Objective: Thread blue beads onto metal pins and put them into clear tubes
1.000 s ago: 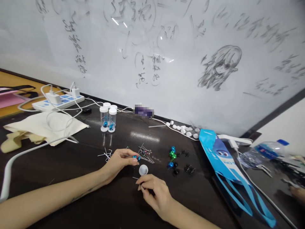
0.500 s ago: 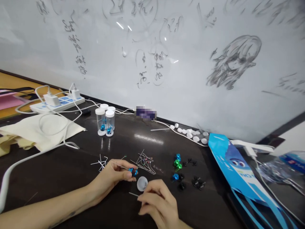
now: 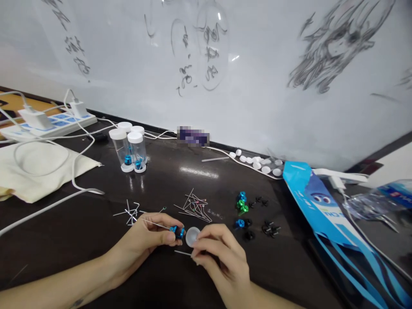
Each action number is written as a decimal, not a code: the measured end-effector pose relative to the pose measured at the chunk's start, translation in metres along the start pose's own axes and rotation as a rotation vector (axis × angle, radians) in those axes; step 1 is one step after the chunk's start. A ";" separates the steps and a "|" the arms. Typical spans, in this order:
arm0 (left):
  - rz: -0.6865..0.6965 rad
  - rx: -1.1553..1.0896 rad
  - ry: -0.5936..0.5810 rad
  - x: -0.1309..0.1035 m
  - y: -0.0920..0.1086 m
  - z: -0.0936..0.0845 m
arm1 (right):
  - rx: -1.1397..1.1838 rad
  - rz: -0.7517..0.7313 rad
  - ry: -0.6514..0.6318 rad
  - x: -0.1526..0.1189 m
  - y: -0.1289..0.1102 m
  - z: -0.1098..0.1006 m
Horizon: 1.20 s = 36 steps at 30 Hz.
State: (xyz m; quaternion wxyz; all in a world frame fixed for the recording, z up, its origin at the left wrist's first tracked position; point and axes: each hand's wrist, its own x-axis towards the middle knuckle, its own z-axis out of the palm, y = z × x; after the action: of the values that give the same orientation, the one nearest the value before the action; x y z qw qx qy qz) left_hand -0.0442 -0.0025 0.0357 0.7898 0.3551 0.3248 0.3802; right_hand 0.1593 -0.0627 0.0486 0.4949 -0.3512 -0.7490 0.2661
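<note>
My left hand (image 3: 151, 234) pinches a small blue metal part with a dark middle (image 3: 177, 231) between thumb and fingers. A thin metal wire (image 3: 154, 223) runs from that part back across the hand. Opposite it, my right hand (image 3: 222, 253) is closed, its fingertips at the edge of a small white cap (image 3: 192, 236) on the table. A thin metal rod (image 3: 182, 252) sticks out leftward from under these fingertips. Whether the fingertips also grip something tiny at the cap is too small to tell. Beyond the hands lie wire pins with ringed ends (image 3: 195, 206) and L-shaped hex keys (image 3: 131, 212).
Blue and green metal parts (image 3: 242, 207) and black parts (image 3: 271, 229) lie to the right. Capped clear tubes (image 3: 137, 150) stand at the back left. White caps (image 3: 256, 159) sit by the whiteboard. A blue bag (image 3: 309, 193), cables and a power strip (image 3: 61, 122) flank the space.
The head view has tilted down and drawn nearer. My right fingertips have moved up to the white cap's edge. The left hand keeps its pinch on the blue part, now turned slightly.
</note>
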 end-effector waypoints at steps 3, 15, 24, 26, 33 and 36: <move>0.001 0.018 -0.029 0.000 0.000 0.001 | -0.020 -0.004 0.010 0.001 0.000 0.000; -0.027 0.081 -0.052 -0.005 0.000 0.007 | -0.027 -0.028 0.083 0.004 -0.001 0.001; -0.010 0.096 -0.089 -0.004 -0.002 0.006 | -0.063 -0.039 0.099 0.003 -0.001 0.002; -0.006 0.101 -0.093 -0.004 -0.002 0.006 | -0.066 -0.042 0.105 0.002 -0.001 0.003; 0.044 0.156 -0.128 -0.004 -0.003 0.002 | -0.084 -0.036 0.097 0.002 -0.001 0.002; 0.047 0.177 -0.134 -0.005 -0.002 0.003 | -0.096 -0.028 0.099 0.001 0.000 0.001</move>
State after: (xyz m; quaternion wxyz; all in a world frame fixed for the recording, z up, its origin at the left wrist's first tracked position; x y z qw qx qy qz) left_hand -0.0436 -0.0085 0.0375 0.7662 0.4555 0.2953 0.3439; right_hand 0.1577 -0.0620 0.0488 0.5176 -0.3768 -0.7403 0.2052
